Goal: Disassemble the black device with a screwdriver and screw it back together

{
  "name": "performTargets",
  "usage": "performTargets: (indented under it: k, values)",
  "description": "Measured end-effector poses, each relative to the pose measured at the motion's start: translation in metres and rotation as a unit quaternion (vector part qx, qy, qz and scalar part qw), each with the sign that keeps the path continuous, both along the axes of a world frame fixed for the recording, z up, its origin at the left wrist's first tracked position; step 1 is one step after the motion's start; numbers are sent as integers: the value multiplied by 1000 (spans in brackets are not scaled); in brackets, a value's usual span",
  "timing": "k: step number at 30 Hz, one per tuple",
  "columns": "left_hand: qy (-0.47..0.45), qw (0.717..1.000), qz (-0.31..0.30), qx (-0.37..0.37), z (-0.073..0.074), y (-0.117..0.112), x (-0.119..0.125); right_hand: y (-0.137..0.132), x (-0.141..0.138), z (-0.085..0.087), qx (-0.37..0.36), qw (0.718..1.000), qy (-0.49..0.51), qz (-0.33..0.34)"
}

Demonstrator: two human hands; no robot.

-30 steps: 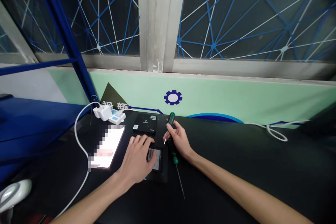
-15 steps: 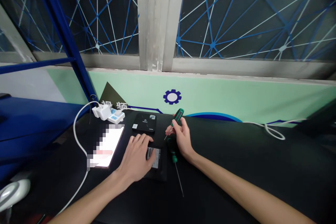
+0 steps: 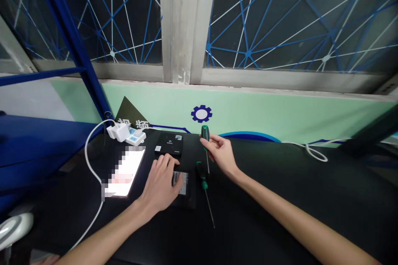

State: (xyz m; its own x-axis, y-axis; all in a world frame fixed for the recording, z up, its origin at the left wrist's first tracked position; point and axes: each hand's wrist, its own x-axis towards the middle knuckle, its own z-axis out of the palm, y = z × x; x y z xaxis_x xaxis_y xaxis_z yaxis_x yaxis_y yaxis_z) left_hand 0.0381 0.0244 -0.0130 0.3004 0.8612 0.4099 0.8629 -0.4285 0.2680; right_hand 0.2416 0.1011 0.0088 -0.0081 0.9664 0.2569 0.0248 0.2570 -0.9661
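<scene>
left hand (image 3: 160, 186): palm down, thumb spread | right hand (image 3: 223, 154): thumb and fingers pinched | forearms (image 3: 280, 209) converging

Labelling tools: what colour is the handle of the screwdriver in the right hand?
The screwdriver handle is green and black; best seen in the head view.

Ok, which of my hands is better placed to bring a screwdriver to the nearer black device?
Probably your right hand: it holds a screwdriver, shaft down, right of the black device. Your left hand lies over that device and shows no tool.
</scene>
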Motion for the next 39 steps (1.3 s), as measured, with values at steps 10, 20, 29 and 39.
performTargets:
  k: [10, 20, 29, 39]
  values:
    - [-10, 1000, 0, -4, 2, -1, 2, -19, 27, -23, 24, 943, -331, 8]
    - [-14, 1000, 4, -22, 3, 1, 4, -26, 28, -20, 23, 917, -399, 21]
    - [-56, 997, 12, -44, 5, 4, -4, -30, 30, -11, 119, 882, -455, 0]
    - [-109, 991, 14, -77, -1, 0, -38, -53, 5, 6, 248, 813, -486, 203]
